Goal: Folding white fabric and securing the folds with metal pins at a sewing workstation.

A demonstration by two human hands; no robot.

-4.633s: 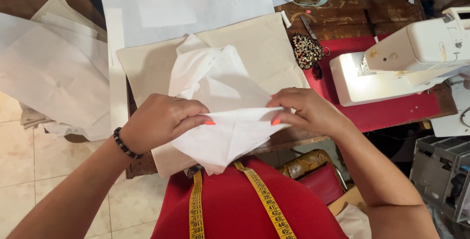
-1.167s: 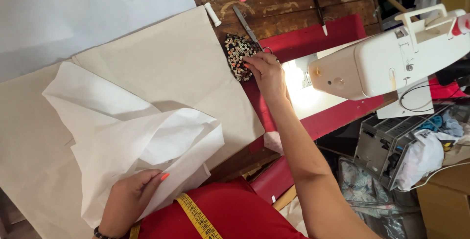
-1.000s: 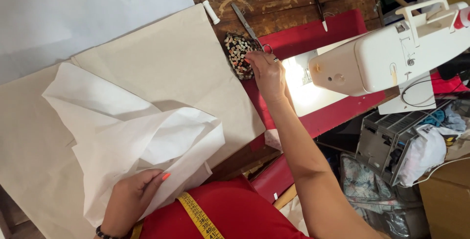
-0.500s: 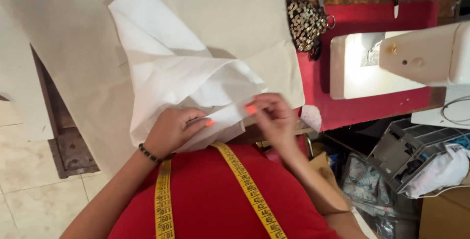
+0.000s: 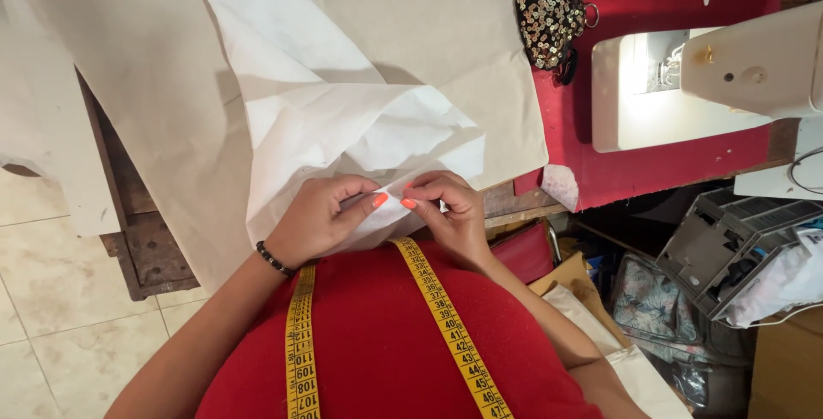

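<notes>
A crumpled piece of white fabric (image 5: 334, 119) lies on a large beige paper sheet (image 5: 154, 84) over the wooden table. My left hand (image 5: 321, 217) and my right hand (image 5: 446, 213) meet at the fabric's near edge, close to my body. Both pinch that edge between thumb and fingertips, almost touching each other. Whether the right hand also holds something small is too fine to tell. A yellow measuring tape (image 5: 437, 316) hangs around my neck over my red top.
A white sewing machine (image 5: 711, 76) stands on a red cloth (image 5: 651, 170) at the right. A sequinned pouch (image 5: 549, 16) lies beside it at the table's far side. Boxes, a grey crate (image 5: 729, 247) and bags crowd the floor at the right; tiled floor shows at the left.
My right hand came back from the sequinned pouch by the sewing machine to the fabric's near edge. My left hand stayed on the fabric, and both now pinch the edge together.
</notes>
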